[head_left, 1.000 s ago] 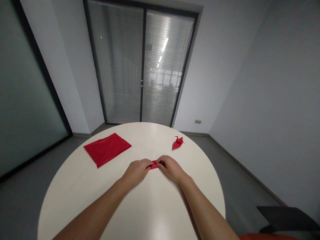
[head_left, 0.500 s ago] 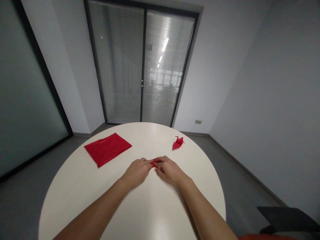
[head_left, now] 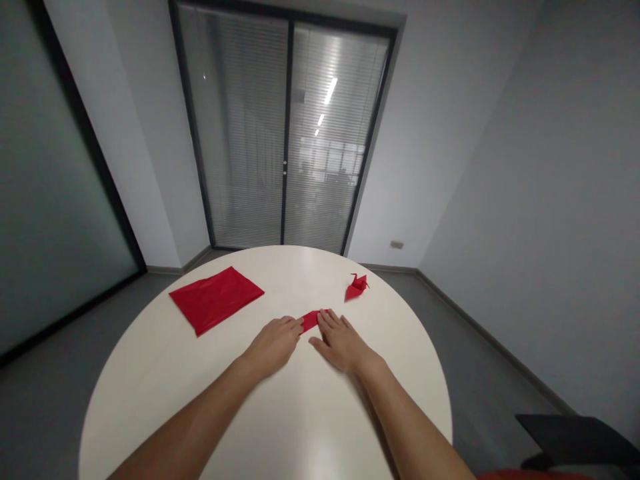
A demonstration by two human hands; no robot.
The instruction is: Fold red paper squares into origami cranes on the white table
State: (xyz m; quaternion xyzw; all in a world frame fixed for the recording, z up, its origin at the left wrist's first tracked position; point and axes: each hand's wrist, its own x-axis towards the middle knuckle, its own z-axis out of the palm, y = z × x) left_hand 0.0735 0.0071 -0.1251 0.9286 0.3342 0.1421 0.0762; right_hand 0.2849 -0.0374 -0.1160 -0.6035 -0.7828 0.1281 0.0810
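A small folded piece of red paper [head_left: 311, 321] lies on the white round table between my hands. My left hand [head_left: 277, 345] has its fingers curled over the paper's left end and grips it there. With fingers stretched out flat, my right hand [head_left: 340, 340] presses on the paper's right end, its thumb apart on the table side. Beyond my right hand stands a folded red paper crane [head_left: 357, 287]. Part of the small paper is hidden under the fingers of both hands.
A stack of red paper sheets [head_left: 216, 300] lies at the left of the round table [head_left: 300, 427]. Past the table's far edge is a glass door with blinds [head_left: 250, 133]. A black chair part [head_left: 575, 437] shows at the lower right.
My right hand has gone from pinched fingers to a flat, spread hand and slid slightly right. More of the red paper shows between my hands. My left hand stays nearly still.
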